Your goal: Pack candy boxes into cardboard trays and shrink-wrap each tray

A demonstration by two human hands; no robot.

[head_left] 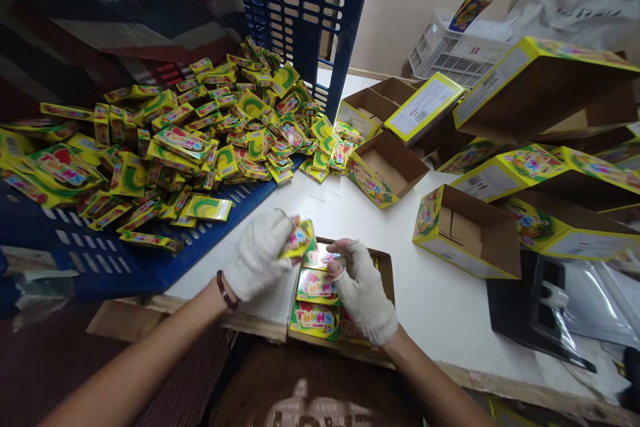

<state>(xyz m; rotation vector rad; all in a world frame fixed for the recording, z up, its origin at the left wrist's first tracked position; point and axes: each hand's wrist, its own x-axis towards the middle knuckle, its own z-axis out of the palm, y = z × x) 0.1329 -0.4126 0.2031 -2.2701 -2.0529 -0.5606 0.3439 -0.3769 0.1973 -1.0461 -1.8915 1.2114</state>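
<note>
In the head view my left hand (260, 253), in a white fingerless glove, grips a small yellow-green TWINS candy box (300, 240) beside the upper left of an open carton. The carton (386, 273) stands at the table's front edge, with small TWINS boxes (315, 319) laid in rows inside. My right hand (364, 290), gloved too, is over the carton; its thumb and forefinger are apart, at the upper boxes, and nothing shows between them. The palm hides part of the carton's right side.
A blue plastic crate (175, 267) lies at the left, a heap of small candy boxes (200, 127) spilling from it. Empty display cartons (467, 233) crowd the right side. Behind them is a white basket (450, 47); a black tape dispenser-like tool (543, 300) lies at the right.
</note>
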